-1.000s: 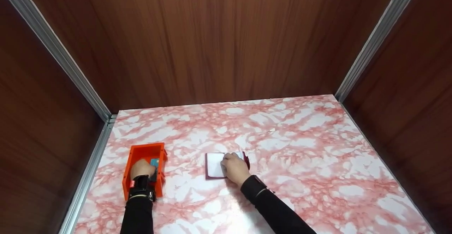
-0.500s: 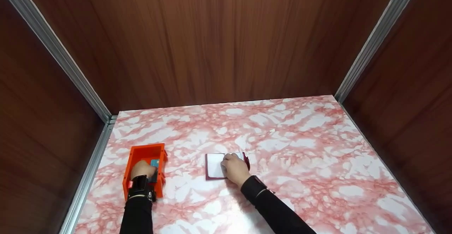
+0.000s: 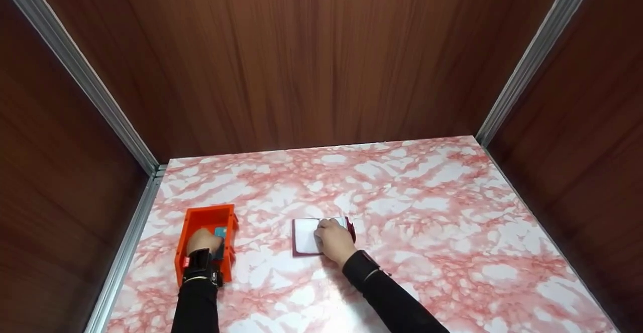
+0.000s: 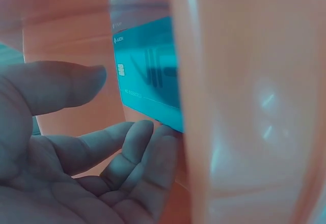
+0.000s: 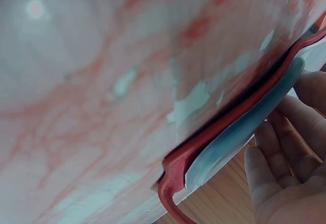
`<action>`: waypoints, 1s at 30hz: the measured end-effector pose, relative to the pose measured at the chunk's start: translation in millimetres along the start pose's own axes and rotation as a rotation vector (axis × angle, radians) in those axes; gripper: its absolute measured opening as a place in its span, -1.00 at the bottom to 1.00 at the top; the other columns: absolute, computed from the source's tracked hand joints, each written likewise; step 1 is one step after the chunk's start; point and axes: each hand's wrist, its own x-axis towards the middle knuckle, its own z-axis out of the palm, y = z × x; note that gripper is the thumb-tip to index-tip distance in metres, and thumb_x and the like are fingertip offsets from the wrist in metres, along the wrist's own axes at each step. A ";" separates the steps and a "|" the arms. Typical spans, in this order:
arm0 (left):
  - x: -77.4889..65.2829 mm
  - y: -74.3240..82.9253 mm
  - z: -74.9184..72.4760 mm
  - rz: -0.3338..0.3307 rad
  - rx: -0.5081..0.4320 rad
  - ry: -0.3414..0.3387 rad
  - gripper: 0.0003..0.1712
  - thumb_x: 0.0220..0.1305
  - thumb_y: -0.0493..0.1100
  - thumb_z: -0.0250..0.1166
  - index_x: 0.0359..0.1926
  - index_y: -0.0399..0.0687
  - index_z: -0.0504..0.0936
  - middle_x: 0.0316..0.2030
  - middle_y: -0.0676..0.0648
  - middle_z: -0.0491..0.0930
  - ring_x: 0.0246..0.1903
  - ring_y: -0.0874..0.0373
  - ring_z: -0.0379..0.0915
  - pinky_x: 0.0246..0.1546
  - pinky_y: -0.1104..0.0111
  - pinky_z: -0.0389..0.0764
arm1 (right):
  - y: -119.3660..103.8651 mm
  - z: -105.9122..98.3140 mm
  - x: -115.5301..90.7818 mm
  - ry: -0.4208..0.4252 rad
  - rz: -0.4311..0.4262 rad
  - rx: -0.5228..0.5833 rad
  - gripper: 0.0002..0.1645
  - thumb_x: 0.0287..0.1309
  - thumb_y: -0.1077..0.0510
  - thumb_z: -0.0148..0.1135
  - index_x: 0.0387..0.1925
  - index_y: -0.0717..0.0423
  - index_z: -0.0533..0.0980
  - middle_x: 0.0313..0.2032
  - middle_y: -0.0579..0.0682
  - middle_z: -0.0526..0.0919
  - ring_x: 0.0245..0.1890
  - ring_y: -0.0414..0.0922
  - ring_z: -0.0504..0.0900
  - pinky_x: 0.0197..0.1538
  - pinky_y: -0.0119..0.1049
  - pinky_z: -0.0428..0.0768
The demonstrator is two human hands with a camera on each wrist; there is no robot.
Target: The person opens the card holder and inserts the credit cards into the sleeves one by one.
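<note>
My left hand (image 3: pixel 203 242) reaches down into an orange plastic bin (image 3: pixel 209 207) at the left. Inside, a blue bank card (image 4: pixel 147 71) with a chip stands against the bin's side wall. In the left wrist view the thumb is apart from the card and the loosely bent fingertips (image 4: pixel 140 130) lie right at its lower edge. My right hand (image 3: pixel 335 242) rests on an open notebook (image 3: pixel 305 235) with white pages and a dark red cover, hiding much of the right page. Its fingers (image 5: pixel 265 173) are relaxed and spread near the page edges in the right wrist view.
A red-and-white marbled tabletop (image 3: pixel 427 222) extends around both. Dark wood panels (image 3: pixel 321 62) rise at the back and both sides, with metal profiles (image 3: pixel 128 127) at the corners. A greyish printed surface (image 4: pixel 137 5) shows above the card.
</note>
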 end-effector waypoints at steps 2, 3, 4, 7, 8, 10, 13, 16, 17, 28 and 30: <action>0.1 0.3 -0.1 0.002 0.010 0.004 -0.79 0.08 -0.23 0.20 -0.56 -0.31 0.57 -0.56 -0.18 0.51 -0.43 -0.12 0.51 -0.30 0.15 0.53 | -0.1 0.2 0.0 -0.007 0.000 -0.002 -0.85 -0.19 0.35 0.42 -0.52 0.08 0.63 -0.31 -0.04 0.56 -0.32 -0.02 0.52 -0.36 -0.25 0.59; -0.5 1.0 -0.8 0.006 0.017 0.009 -0.80 0.08 -0.23 0.20 -0.55 -0.32 0.57 -0.53 -0.19 0.52 -0.41 -0.13 0.51 -0.28 0.12 0.53 | -0.2 0.3 -0.1 -0.010 0.000 -0.003 -0.85 -0.19 0.35 0.42 -0.52 0.07 0.63 -0.31 -0.04 0.56 -0.32 -0.02 0.52 -0.36 -0.25 0.59; -1.4 2.0 -1.5 0.010 0.020 0.014 -0.80 0.08 -0.24 0.20 -0.54 -0.33 0.57 -0.52 -0.21 0.53 -0.40 -0.14 0.51 -0.26 0.10 0.53 | -0.2 0.0 0.0 -0.013 0.001 -0.004 -0.85 -0.19 0.35 0.42 -0.51 0.07 0.64 -0.30 -0.04 0.56 -0.32 -0.02 0.52 -0.36 -0.25 0.59; -1.9 3.4 -3.3 0.029 0.050 0.031 -0.80 0.08 -0.23 0.19 -0.56 -0.30 0.54 -0.51 -0.21 0.52 -0.39 -0.15 0.49 -0.25 0.08 0.52 | -0.4 -0.2 0.0 -0.016 0.004 -0.004 -0.85 -0.19 0.35 0.41 -0.52 0.07 0.63 -0.31 -0.04 0.55 -0.32 -0.03 0.52 -0.36 -0.26 0.59; -2.5 4.0 -4.0 0.032 0.057 0.037 -0.80 0.08 -0.23 0.19 -0.58 -0.27 0.52 -0.52 -0.21 0.50 -0.40 -0.15 0.48 -0.27 0.08 0.51 | -0.3 -0.2 -0.1 -0.016 0.005 -0.003 -0.85 -0.19 0.35 0.41 -0.52 0.07 0.63 -0.31 -0.05 0.55 -0.32 -0.03 0.52 -0.36 -0.26 0.59; -3.4 4.9 -5.1 0.033 0.063 0.045 -0.80 0.07 -0.26 0.18 -0.63 -0.23 0.48 -0.55 -0.20 0.47 -0.42 -0.15 0.46 -0.31 0.10 0.49 | -0.3 -0.2 0.0 -0.014 0.005 -0.004 -0.85 -0.19 0.35 0.41 -0.53 0.07 0.62 -0.31 -0.05 0.55 -0.32 -0.03 0.52 -0.36 -0.27 0.58; -2.9 5.5 -5.9 0.038 0.068 0.051 -0.79 0.07 -0.31 0.15 -0.67 -0.17 0.42 -0.56 -0.18 0.44 -0.44 -0.13 0.42 -0.32 0.13 0.47 | -0.4 0.0 -0.2 -0.011 0.007 -0.009 -0.85 -0.16 0.36 0.40 -0.54 0.06 0.61 -0.32 -0.06 0.55 -0.32 -0.04 0.52 -0.35 -0.27 0.58; -2.7 5.9 -5.7 0.031 0.063 0.053 -0.76 0.06 -0.36 0.11 -0.69 -0.14 0.36 -0.58 -0.15 0.40 -0.45 -0.11 0.38 -0.33 0.16 0.44 | -0.8 -0.2 -0.5 -0.012 0.008 -0.013 -0.84 -0.15 0.36 0.39 -0.54 0.06 0.61 -0.32 -0.06 0.55 -0.31 -0.04 0.53 -0.33 -0.27 0.58; -2.8 6.2 -5.6 0.030 0.063 0.058 -0.75 0.05 -0.37 0.10 -0.70 -0.12 0.34 -0.59 -0.13 0.38 -0.46 -0.10 0.37 -0.33 0.17 0.43 | -0.9 -0.3 -0.6 -0.013 0.010 -0.013 -0.84 -0.15 0.36 0.39 -0.54 0.06 0.61 -0.32 -0.06 0.55 -0.30 -0.04 0.53 -0.33 -0.27 0.59; -4.7 7.2 -6.4 0.047 0.027 0.119 -0.74 0.07 -0.38 0.04 -0.69 -0.12 0.30 -0.62 -0.14 0.36 -0.49 -0.11 0.37 -0.34 0.14 0.42 | -1.6 -2.8 -1.1 -0.007 0.009 0.001 -0.86 -0.18 0.34 0.40 -0.54 0.07 0.61 -0.32 -0.05 0.55 -0.32 -0.04 0.52 -0.31 -0.25 0.58; -4.9 7.7 -8.2 0.046 0.025 0.131 -0.75 0.07 -0.38 0.03 -0.68 -0.10 0.29 -0.62 -0.11 0.32 -0.50 -0.09 0.35 -0.38 0.16 0.39 | -1.4 -3.2 -1.2 -0.012 0.011 0.004 -0.86 -0.17 0.35 0.40 -0.53 0.07 0.62 -0.31 -0.04 0.56 -0.32 -0.03 0.52 -0.31 -0.25 0.58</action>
